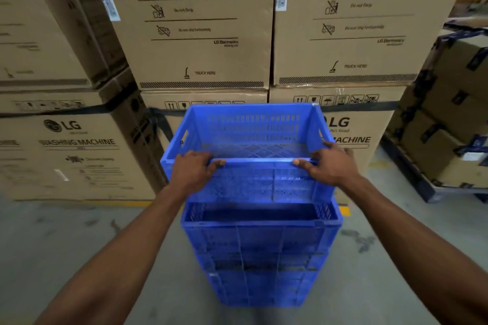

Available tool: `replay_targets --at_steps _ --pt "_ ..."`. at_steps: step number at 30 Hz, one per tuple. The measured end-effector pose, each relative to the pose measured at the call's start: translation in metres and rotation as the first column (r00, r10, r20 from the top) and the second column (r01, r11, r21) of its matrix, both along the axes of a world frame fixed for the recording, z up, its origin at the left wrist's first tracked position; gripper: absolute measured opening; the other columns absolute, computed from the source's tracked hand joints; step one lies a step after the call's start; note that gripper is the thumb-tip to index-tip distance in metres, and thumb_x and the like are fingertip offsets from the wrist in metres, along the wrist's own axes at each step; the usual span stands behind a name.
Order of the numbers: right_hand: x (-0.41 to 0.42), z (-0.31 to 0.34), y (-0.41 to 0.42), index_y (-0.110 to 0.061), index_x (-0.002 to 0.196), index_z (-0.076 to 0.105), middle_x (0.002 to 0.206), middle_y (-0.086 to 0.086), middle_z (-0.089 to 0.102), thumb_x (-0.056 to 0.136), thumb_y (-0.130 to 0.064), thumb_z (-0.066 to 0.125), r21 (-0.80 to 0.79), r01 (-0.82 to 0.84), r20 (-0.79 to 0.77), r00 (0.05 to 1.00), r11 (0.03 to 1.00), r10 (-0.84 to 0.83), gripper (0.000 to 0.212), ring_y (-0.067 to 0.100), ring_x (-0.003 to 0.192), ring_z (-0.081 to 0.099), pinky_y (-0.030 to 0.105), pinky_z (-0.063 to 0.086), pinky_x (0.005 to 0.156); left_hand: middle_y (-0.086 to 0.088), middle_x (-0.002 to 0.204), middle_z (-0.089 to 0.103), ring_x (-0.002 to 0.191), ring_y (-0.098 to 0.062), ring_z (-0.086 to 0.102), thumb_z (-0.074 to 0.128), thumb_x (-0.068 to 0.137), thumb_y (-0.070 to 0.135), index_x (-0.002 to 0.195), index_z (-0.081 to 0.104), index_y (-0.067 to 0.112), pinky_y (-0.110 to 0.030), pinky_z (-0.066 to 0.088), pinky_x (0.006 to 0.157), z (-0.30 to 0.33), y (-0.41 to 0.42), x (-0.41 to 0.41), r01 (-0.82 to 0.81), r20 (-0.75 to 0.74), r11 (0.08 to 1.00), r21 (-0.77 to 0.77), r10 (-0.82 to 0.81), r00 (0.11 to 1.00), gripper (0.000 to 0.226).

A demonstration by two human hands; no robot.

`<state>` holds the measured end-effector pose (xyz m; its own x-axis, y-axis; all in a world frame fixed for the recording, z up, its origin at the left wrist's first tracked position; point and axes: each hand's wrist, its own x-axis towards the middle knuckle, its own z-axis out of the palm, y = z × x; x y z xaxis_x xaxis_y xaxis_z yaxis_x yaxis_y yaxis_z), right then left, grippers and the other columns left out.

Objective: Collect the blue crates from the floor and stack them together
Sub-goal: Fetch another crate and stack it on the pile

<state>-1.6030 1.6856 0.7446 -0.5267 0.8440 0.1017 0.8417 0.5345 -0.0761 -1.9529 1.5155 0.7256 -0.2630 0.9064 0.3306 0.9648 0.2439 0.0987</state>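
A blue slotted plastic crate [253, 129] is held in the air, tilted with its open top toward me, just above a stack of blue crates [260, 250] standing on the concrete floor. My left hand [191, 170] grips the near rim at its left corner, fingers curled over the edge. At the right corner of that rim my right hand [330, 163] grips the same way. The top crate of the stack shows an empty dark inside below the held crate.
Tall cardboard washing-machine cartons [203, 24] form a wall right behind the stack and on the left [68, 145]. Strapped brown boxes on a pallet [449, 124] stand at the right. Grey concrete floor [79, 232] with a yellow line lies on both sides.
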Motion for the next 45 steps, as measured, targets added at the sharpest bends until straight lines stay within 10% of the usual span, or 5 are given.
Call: replay_targets --at_steps 16,27,32,35,45 --pt "-0.008 -0.03 -0.071 -0.024 0.064 0.043 0.054 0.002 0.06 0.096 -0.07 0.035 0.429 -0.12 -0.006 0.991 0.895 0.136 0.057 0.026 0.05 0.06 0.033 0.044 0.069 -0.005 0.11 0.068 0.113 -0.033 0.059 0.025 0.09 0.077 0.118 0.067 0.035 -0.053 0.04 0.101 0.01 -0.019 0.009 -0.065 -0.087 0.985 -0.162 0.051 0.995 0.066" --pt "0.018 -0.009 0.033 -0.02 0.062 0.057 0.051 0.001 0.052 0.084 -0.091 0.018 0.237 -0.264 0.012 0.963 0.935 0.269 0.084 0.015 0.05 0.051 0.037 0.049 0.051 0.003 0.071 0.062 0.084 -0.029 0.066 0.034 0.096 0.077 0.079 0.068 0.028 -0.035 0.043 0.062 0.011 -0.015 0.07 -0.034 0.204 0.999 0.024 0.029 0.978 0.062" --pt "0.009 0.005 0.042 -0.028 0.1 0.068 0.105 0.001 0.066 0.08 -0.086 0.034 0.171 -0.074 -0.178 0.978 0.983 0.104 0.07 0.026 0.103 0.064 0.042 0.054 0.088 -0.02 0.15 0.047 0.147 -0.038 0.028 0.05 0.091 0.07 0.125 0.067 0.025 -0.069 0.02 0.113 0.014 0.002 0.004 -0.473 0.129 0.881 0.011 0.468 0.874 0.059" --pt "-0.006 0.006 0.05 -0.021 0.152 0.04 0.164 0.009 0.026 0.088 -0.069 0.05 0.016 0.055 0.001 0.998 0.998 -0.055 0.081 0.028 0.154 0.014 0.058 0.015 0.12 -0.023 0.166 0.02 0.156 -0.038 0.01 0.058 0.086 0.066 0.134 0.059 0.017 -0.07 0.012 0.119 0.021 0.019 -0.024 -0.493 0.208 0.851 -0.182 0.523 0.826 0.068" --pt "-0.025 -0.018 0.023 -0.007 0.132 0.052 0.137 0.014 0.047 0.081 -0.042 0.064 -0.125 0.177 -0.16 0.968 0.976 -0.196 0.063 0.032 0.119 0.057 0.039 0.05 0.092 -0.024 0.164 0.024 0.153 -0.037 0.024 0.058 0.088 0.041 0.154 0.041 0.015 -0.046 0.03 0.122 0.03 0.067 -0.097 -0.297 0.117 0.912 -0.281 0.34 0.933 0.073"
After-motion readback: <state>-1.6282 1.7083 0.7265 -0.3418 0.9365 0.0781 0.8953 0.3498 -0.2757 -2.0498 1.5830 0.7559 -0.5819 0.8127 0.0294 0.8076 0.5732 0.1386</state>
